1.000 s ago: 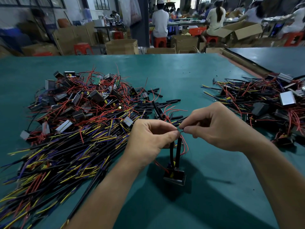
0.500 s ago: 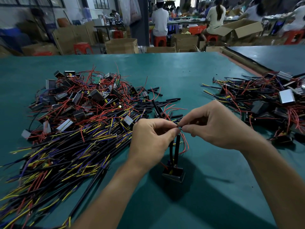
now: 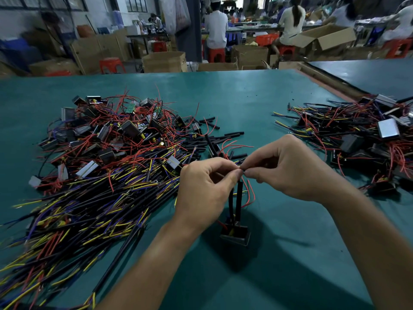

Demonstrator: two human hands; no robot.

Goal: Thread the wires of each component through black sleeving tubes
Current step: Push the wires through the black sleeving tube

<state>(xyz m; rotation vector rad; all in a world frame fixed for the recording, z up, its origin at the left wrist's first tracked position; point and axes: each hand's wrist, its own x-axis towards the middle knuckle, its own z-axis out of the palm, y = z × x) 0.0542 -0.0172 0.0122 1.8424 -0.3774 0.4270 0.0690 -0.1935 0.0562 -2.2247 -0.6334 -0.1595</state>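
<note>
A small black boxy component (image 3: pixel 235 235) hangs above the green table (image 3: pixel 257 97), held up by its wires. Two black sleeving tubes (image 3: pixel 239 202) run up from it to my fingertips. My left hand (image 3: pixel 205 191) pinches the top of the tubes between thumb and forefinger. My right hand (image 3: pixel 288 168) pinches a thin wire end right at the tube mouth, fingertips touching the left hand's. A loose red wire (image 3: pixel 251 195) loops down beside the tubes. Loose black tube pieces (image 3: pixel 223 139) lie just beyond my hands.
A large heap of components with red, yellow and purple wires (image 3: pixel 100 164) fills the left of the table. A second heap (image 3: pixel 362 144) lies at the right. Behind the table are cardboard boxes (image 3: pixel 165 61), red stools and seated people at other benches.
Both hands stay joined at the tube tops, drifting slightly up and away. The hanging component has shifted a little with them.
</note>
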